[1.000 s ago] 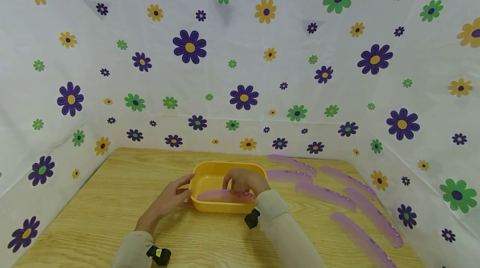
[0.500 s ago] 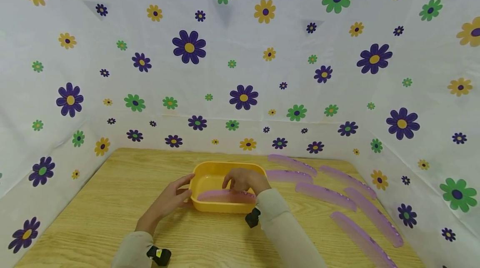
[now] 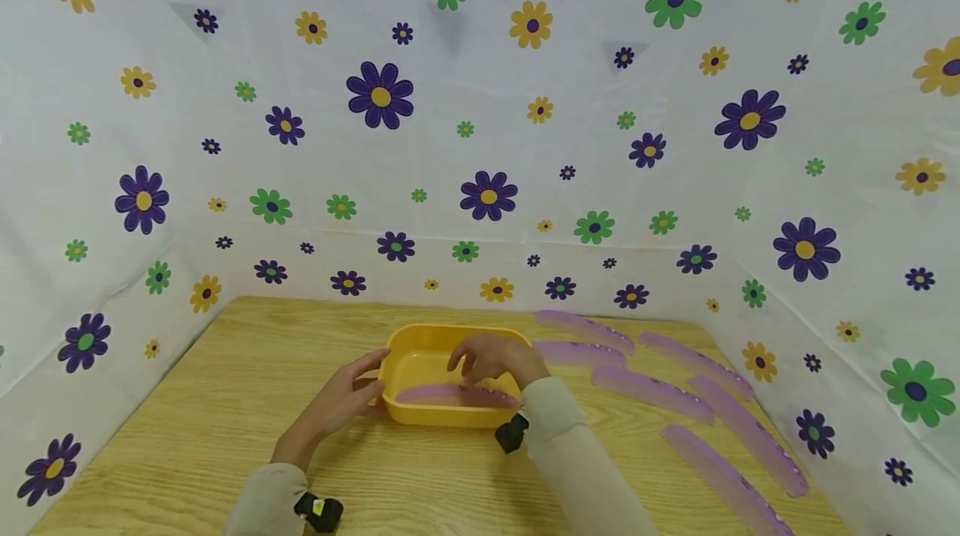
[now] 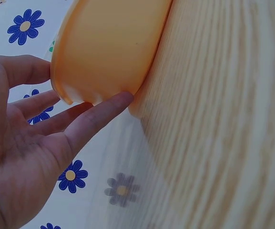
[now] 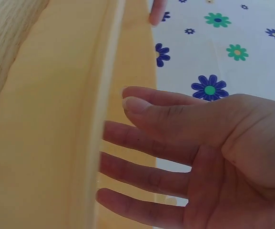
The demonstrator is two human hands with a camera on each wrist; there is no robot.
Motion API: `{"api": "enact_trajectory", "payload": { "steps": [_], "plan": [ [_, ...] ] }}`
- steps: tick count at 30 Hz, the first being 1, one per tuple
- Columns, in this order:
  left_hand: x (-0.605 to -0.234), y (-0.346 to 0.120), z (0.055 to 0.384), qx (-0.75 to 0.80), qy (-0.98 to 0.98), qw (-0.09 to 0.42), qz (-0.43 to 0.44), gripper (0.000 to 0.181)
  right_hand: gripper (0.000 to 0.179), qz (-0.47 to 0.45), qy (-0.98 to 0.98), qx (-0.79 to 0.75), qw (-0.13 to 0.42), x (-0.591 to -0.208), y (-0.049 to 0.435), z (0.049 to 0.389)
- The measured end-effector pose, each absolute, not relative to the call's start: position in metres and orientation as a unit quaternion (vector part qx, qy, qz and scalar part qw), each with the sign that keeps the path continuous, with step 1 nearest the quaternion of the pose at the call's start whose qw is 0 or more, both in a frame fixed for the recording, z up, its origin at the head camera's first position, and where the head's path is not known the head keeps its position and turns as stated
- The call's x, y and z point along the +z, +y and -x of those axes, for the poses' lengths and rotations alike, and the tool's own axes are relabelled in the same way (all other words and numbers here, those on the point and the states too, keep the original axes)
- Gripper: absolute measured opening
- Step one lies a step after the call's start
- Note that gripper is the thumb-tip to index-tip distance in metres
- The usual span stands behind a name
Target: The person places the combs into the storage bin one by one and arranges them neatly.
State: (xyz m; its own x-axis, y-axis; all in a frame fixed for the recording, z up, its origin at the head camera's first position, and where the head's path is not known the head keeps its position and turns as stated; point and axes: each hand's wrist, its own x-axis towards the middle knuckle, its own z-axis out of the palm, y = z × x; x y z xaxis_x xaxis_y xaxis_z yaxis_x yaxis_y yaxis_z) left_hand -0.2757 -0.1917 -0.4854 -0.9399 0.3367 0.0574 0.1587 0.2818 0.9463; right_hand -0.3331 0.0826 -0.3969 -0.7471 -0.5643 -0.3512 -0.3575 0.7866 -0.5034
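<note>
In the head view a yellow plastic basin [image 3: 442,417] stands on the table. Along its near inner wall lies a purple translucent comb [image 3: 431,393]. My left hand [image 3: 341,394] steadies the basin's left end with fairly straight fingers; in the left wrist view the fingertips [image 4: 125,98] touch its outer wall. Over the inside of the basin hovers my right hand [image 3: 491,357], just above the comb. The right wrist view shows that hand [image 5: 189,148] with loosely bent fingers and nothing between them; the basin's wall [image 5: 51,114] hides some fingertips, and the comb is not visible there.
Several purple combs lie spread on the wooden table [image 3: 225,403] to the right, among them a comb [image 3: 652,394] near the basin and a comb [image 3: 723,478] at the front. A white flowered sheet [image 3: 480,144] encloses the back and sides.
The comb in the basin has tipped, showing less of its toothed side. My right hand has let go of it and shifted slightly up and right. My left hand stays put.
</note>
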Motion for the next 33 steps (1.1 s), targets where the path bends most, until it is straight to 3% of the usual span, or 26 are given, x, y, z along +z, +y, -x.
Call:
{"api": "enact_trajectory", "payload": {
  "steps": [10,33],
  "plan": [
    [-0.484,-0.190,0.274,0.577,0.799,0.076,-0.149,0.060,0.031,0.303,0.908,-0.194,0.214,-0.381,0.097,0.326],
    [-0.483,-0.190,0.275,0.581,0.798,0.076,-0.145,0.060,0.033,0.277,0.920,-0.227,0.157,-0.367,0.167,0.310]
  ]
}}
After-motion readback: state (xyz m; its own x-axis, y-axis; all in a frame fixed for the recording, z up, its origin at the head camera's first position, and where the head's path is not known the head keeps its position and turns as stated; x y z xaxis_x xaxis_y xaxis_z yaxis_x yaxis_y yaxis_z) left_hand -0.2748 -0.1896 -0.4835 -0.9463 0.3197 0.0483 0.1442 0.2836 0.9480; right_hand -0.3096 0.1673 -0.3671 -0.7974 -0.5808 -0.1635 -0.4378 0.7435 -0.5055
